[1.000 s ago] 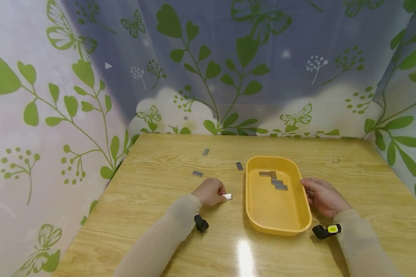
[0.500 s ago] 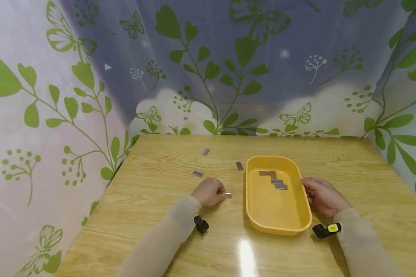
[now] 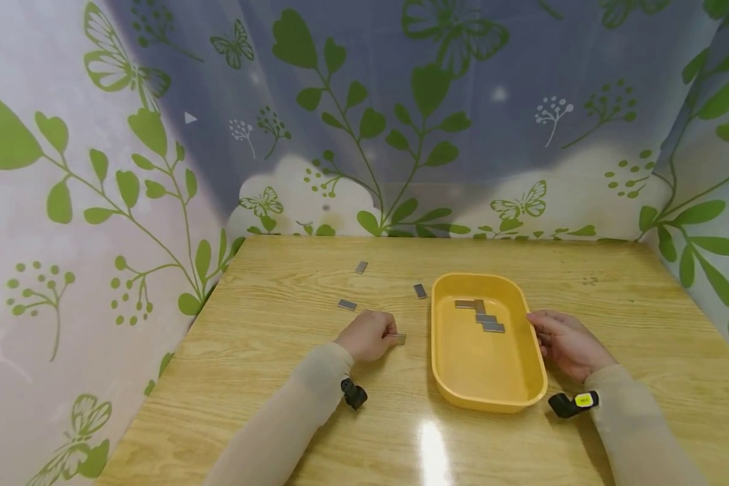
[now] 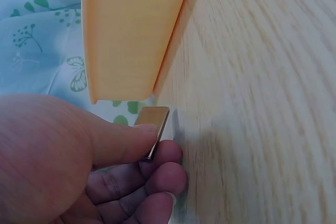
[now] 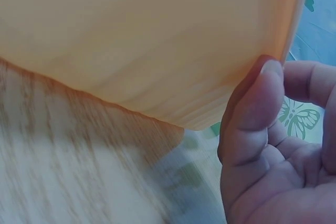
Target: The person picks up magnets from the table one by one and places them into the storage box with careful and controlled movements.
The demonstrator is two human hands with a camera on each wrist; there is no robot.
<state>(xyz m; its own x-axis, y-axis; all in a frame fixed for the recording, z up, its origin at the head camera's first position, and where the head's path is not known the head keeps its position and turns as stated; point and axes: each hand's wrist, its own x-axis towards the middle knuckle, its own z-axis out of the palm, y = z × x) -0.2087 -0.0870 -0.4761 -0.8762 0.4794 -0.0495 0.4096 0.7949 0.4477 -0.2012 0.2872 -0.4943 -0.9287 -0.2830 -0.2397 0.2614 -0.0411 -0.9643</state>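
Note:
My left hand (image 3: 367,336) pinches a small flat metal block (image 4: 151,116) between thumb and fingers, low over the wooden table. The block is rectangular and shiny, and stands tilted with its free end toward the tray. To its right is a yellow plastic tray (image 3: 482,371) with rounded corners. Inside it, near the far end, several similar metal blocks (image 3: 494,328) lie in a stepped group. My right hand (image 3: 568,345) holds the tray's right rim; in the right wrist view the thumb (image 5: 262,98) lies against the outer wall and the index finger is at the rim.
Three more metal blocks lie on the wooden table (image 3: 267,324): one at the back (image 3: 361,267), one just beyond my left hand (image 3: 347,305) and one beside the tray's far left corner (image 3: 420,291). A patterned curtain (image 3: 352,135) hangs behind the table.
The block in my left hand has tilted from showing its bright flat face to showing mostly its narrow edge, its free end slightly higher. The right hand and tray stay in place.

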